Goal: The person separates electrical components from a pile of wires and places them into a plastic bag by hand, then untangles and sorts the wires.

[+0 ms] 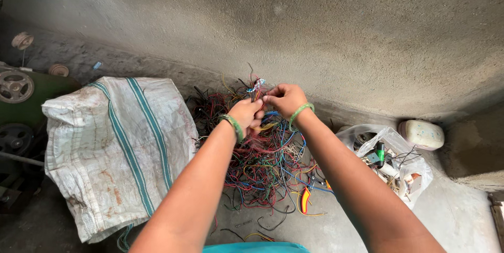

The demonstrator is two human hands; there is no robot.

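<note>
Holding a few wires (255, 89) above the pile (260, 161) on the floor, both hands — left (245, 114), right (286, 99) — pinch tight. Best pull slowly, one strand — no yanking.

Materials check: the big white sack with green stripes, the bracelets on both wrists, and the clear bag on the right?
White sack with green stripes: looks like woven plastic, matte, stained; a weave texture shows. Green bracelets: smooth and glossy, glass or plastic, cannot tell which. Clear bag: thin plastic film, see-through and crinkled, its contents showing through.
</note>
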